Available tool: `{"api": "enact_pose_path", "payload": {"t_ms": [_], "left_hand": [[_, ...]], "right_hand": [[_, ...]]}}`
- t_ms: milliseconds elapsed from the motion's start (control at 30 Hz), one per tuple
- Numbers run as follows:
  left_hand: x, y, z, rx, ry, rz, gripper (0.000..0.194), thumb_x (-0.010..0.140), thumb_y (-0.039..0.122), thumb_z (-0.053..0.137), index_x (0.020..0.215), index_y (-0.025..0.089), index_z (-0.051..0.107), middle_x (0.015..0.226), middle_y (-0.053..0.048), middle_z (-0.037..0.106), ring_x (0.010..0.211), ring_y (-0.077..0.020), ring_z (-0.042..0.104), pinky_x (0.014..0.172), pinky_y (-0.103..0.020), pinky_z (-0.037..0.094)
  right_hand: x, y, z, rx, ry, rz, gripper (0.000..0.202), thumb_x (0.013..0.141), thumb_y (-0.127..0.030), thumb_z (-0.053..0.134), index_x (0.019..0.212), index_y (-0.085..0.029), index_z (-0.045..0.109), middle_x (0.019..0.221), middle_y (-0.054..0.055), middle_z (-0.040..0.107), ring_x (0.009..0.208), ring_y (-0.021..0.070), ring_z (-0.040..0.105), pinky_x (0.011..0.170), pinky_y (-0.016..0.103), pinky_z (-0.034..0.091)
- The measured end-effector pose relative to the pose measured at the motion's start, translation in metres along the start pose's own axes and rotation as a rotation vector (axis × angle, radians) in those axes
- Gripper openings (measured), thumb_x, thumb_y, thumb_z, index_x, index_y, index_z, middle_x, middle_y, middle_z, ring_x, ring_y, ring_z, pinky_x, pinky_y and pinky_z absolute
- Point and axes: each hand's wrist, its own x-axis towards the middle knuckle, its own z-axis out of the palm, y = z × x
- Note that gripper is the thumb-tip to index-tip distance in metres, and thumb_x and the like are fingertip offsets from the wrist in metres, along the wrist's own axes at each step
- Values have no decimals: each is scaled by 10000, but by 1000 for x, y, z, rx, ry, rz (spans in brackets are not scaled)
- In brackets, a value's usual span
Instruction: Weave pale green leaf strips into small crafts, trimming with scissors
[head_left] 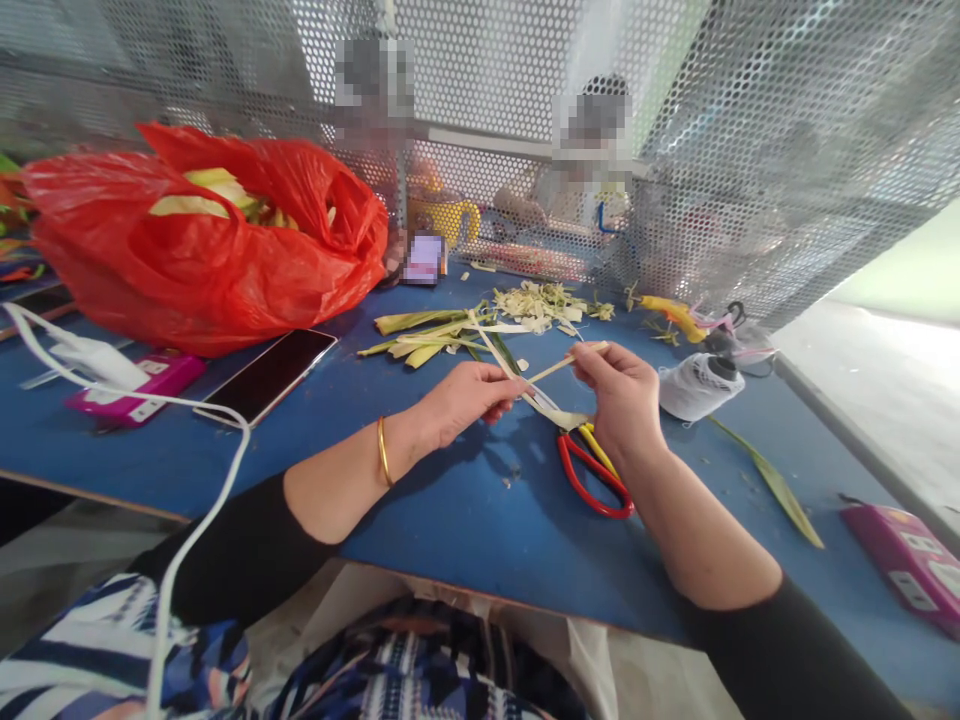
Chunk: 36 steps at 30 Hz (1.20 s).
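Nearest, the front edge of the one blue table [450, 530] ran just in front of the person's patterned clothing, and a bare stretch of blue lay between that edge and the two hands. One white cable [225, 485] curved across the table's left part and over the edge.

One pair of metal scissors with red and yellow handles [606, 511] lay beside the right hand [622, 400], its blades partly covered by leaf material. The left hand [472, 400], one gold bangle on its wrist, was closed in a pinch where two pale, narrow leaf strips crossed. The right thumb and fingers gripped the upper right end of one, the short pale strip [553, 371], so it slanted between the hands. The long pale strip [491, 347] reached away past the left fingertips.

To the right lay one white thread spool [697, 388], one long green leaf [780, 490] and one of two magenta boxes [904, 560]; the other stood left, near one dark-screened phone [270, 375]. Farther off were yellow-green leaf pieces [424, 335], a heap of pale scraps [540, 305] and one large red plastic bag [225, 280]. Behind rose a perforated metal screen [487, 70].
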Motion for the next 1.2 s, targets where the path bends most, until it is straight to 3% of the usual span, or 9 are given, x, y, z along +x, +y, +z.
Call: {"api": "enact_pose_path", "payload": {"t_ms": [133, 200, 367, 467, 567, 700, 867, 1000, 1200], "left_hand": [[-1, 5, 0, -73, 52, -39, 115, 732, 224, 736, 671, 129, 713, 522, 25, 539, 479, -66, 461, 492, -211, 374], [-1, 8, -1, -147, 101, -58, 125, 739, 235, 746, 686, 129, 705, 552, 17, 576, 494, -69, 508, 523, -210, 424], [1, 10, -5, -254, 140, -34, 276, 859, 368, 642, 725, 135, 704, 593, -5, 617, 522, -83, 575, 551, -212, 473], [1, 9, -4, -237, 168, -12, 198, 807, 314, 704, 728, 132, 704, 585, 8, 607, 514, -73, 558, 540, -201, 457], [1, 8, -2, -205, 208, 1, 119, 750, 215, 744, 697, 121, 693, 567, 14, 600, 511, -65, 538, 550, -198, 451], [2, 9, -2, -198, 203, -29, 135, 790, 211, 704, 690, 121, 702, 567, 9, 607, 512, -65, 544, 570, -208, 453], [-1, 9, -1, -164, 48, -107, 245, 861, 331, 640, 730, 142, 723, 634, -29, 677, 539, -99, 612, 613, -241, 496], [-3, 4, 2, -82, -65, -112, 297, 855, 390, 638, 699, 146, 708, 679, -61, 708, 592, -128, 648, 624, -254, 498], [1, 1, 0, -17, 112, -10, 175, 707, 320, 764, 691, 151, 719, 590, 17, 596, 532, -72, 497, 563, -214, 416]], "right_hand": [[10, -4, -7, -59, 128, -112, 242, 670, -417, 758, 698, -196, 664, 659, -17, 627, 654, 129, 553, 637, 268, 424], [11, -5, -9, -148, 100, -149, 298, 713, -485, 722, 752, -195, 667, 704, 0, 653, 714, 152, 590, 674, 284, 444], [-2, -7, -4, -408, -408, -86, 424, 728, -612, 675, 756, -189, 705, 693, 9, 660, 697, 160, 567, 641, 277, 419], [-11, -7, -1, -504, -552, -78, 410, 781, -583, 630, 685, -190, 695, 585, -12, 606, 587, 132, 500, 579, 263, 375], [-15, -9, -1, -535, -579, -99, 439, 809, -576, 594, 611, -191, 666, 498, -22, 545, 526, 122, 453, 543, 262, 342], [-11, -11, -4, -484, -629, -31, 481, 786, -632, 607, 635, -184, 694, 554, -9, 595, 562, 129, 482, 559, 265, 354], [-2, -5, -5, -207, -451, 147, 449, 680, -625, 720, 696, -176, 711, 631, 1, 632, 604, 120, 521, 629, 269, 425], [0, 0, -3, -60, -450, 270, 407, 574, -544, 817, 679, -171, 692, 604, -3, 634, 533, 95, 498, 577, 263, 436], [-1, -6, -3, -95, -522, 219, 356, 580, -497, 824, 621, -176, 674, 590, -6, 640, 563, 109, 569, 626, 284, 490]]}}
